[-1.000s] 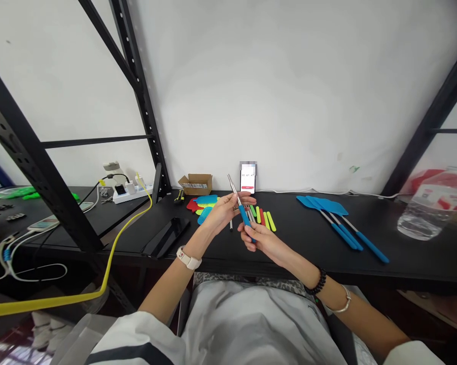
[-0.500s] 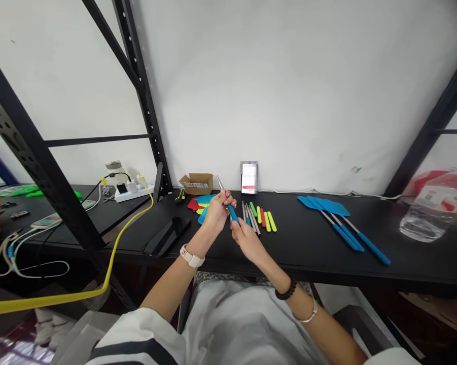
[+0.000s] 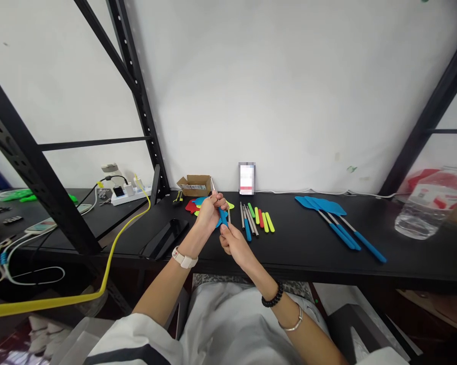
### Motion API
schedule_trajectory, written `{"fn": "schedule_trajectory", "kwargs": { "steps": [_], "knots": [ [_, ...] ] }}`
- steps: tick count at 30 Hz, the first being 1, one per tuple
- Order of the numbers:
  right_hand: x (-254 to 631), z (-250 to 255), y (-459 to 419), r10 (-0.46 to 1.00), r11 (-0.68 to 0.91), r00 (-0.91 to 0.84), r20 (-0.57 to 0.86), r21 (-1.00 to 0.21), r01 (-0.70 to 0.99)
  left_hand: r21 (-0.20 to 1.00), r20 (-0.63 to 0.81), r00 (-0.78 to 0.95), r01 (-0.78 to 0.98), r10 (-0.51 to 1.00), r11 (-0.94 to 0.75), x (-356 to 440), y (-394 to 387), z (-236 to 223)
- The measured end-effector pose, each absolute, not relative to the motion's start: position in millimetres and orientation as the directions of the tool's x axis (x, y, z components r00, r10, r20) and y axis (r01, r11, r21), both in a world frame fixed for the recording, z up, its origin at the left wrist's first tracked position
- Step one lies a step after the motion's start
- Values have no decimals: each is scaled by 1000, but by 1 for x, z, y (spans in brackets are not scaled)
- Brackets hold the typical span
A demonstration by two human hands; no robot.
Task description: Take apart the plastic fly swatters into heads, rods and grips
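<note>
My left hand (image 3: 213, 209) is closed around a thin metal rod (image 3: 213, 184), whose tip sticks out above the fingers. My right hand (image 3: 234, 242) pinches the lower end of a blue handle (image 3: 223, 217) that runs up to the left hand; the joint between rod and handle is hidden by the fingers. Beyond the left hand lie flat red (image 3: 191, 206), blue and yellow heads. Right of my hands are several metal rods (image 3: 252, 223), one with a blue grip (image 3: 247, 230), beside loose green, red and yellow handles (image 3: 270, 222).
Three blue fly swatters (image 3: 330, 205) lie at the right, near a large plastic bottle (image 3: 418, 218). A lit phone (image 3: 247, 178) leans on the wall. A cardboard box (image 3: 194, 185), a dark phone (image 3: 167, 238) and a yellow cable (image 3: 112, 258) are on the left.
Both hands have moved slightly left and down with the rod and blue handle. The blue-gripped rod on the table is now more exposed.
</note>
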State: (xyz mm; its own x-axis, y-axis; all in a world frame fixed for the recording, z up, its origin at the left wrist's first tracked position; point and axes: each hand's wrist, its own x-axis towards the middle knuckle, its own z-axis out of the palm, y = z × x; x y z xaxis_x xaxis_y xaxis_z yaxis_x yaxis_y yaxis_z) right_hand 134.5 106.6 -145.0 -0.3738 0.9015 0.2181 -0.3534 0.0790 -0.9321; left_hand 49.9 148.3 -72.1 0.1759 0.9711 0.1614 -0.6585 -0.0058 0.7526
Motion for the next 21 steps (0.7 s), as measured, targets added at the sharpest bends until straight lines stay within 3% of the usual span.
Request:
{"fn": "schedule_trajectory", "kwargs": {
  "steps": [5,21],
  "knots": [
    [136,-140,103,809,-87,-532,250,-844,-529,747,140,192,-664,971,23,50,146,-71],
    [141,-151,94,717,-451,-665,207,-590,-670,785,136,237,-618,962,41,59,142,-77]
  ]
}}
